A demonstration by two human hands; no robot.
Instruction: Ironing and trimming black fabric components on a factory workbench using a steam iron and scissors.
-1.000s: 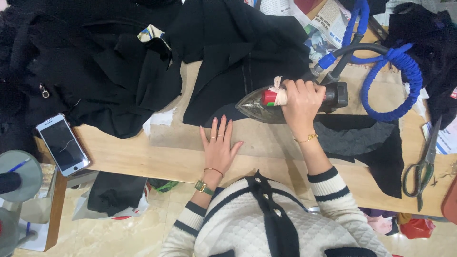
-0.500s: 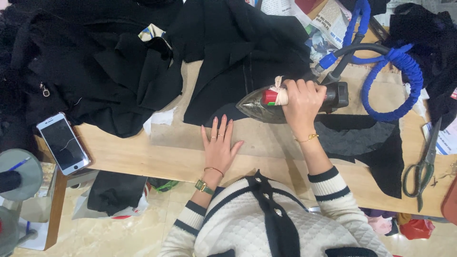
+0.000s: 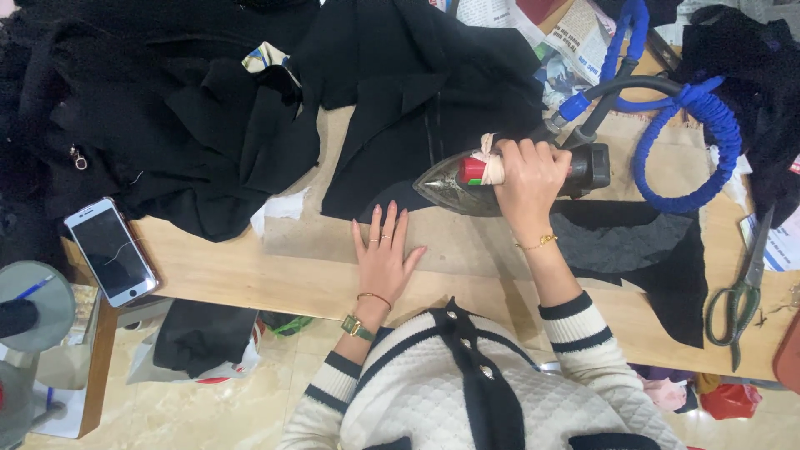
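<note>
Seen from above on a wooden worktable point(image 3: 250, 275): a white-framed smartphone point(image 3: 111, 251) lying face up at the table's left edge, dark rectangular screen unlit, tilted slightly; sheets of printed newspaper point(image 3: 575, 46) spread flat at the table's far side, pale with black text blocks and small red patches, partly hidden under black cloth; a white printed sheet point(image 3: 783, 242) with blue markings at the table's right edge, just beside green-handled scissors point(image 3: 737, 296)
</note>
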